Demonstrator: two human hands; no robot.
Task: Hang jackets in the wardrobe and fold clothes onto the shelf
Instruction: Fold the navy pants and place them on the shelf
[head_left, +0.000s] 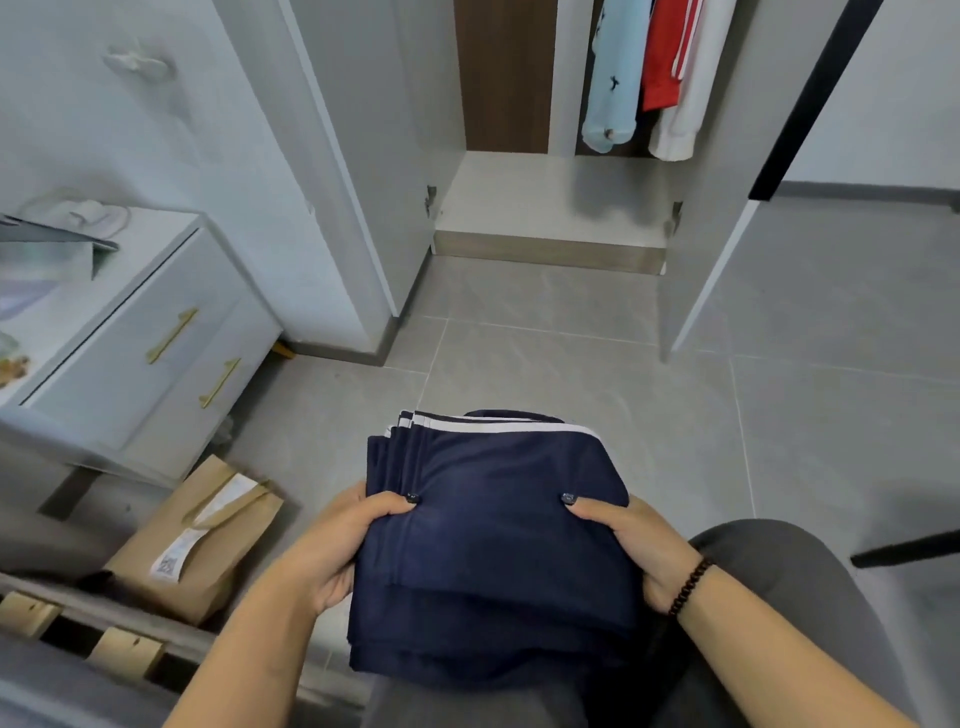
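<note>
Thumbs of both hands lie on top of a folded navy garment (493, 530), pressing into the cloth, while the other fingers curl out of sight beneath it, so each hand grips one side edge. On the left edge is the left hand (332, 545), its dark-painted thumbnail just inside the fold; on the right edge is the right hand (631, 545), with a dark bead bracelet (688, 587) on its wrist. Between the hands the garment is a thick, roughly square stack of layers, with white stripes along the edge farthest from the fingers. It is held above the person's lap, over grey trousers (779, 597) that show below and to the right of the right hand.

Left of the left hand a brown paper bag (197, 540) with a white label lies on the grey tiled floor (571, 374). Farther left and beyond it stands a white bedside cabinet (135, 343) with two gold bar handles.

Well beyond the fingers, across the floor, an open wardrobe (545, 208) shows a pale bare bottom shelf. Above that shelf hang a light blue garment (615, 73), a red garment (667, 52) with white stripes and a white garment (691, 104), side by side
</note>
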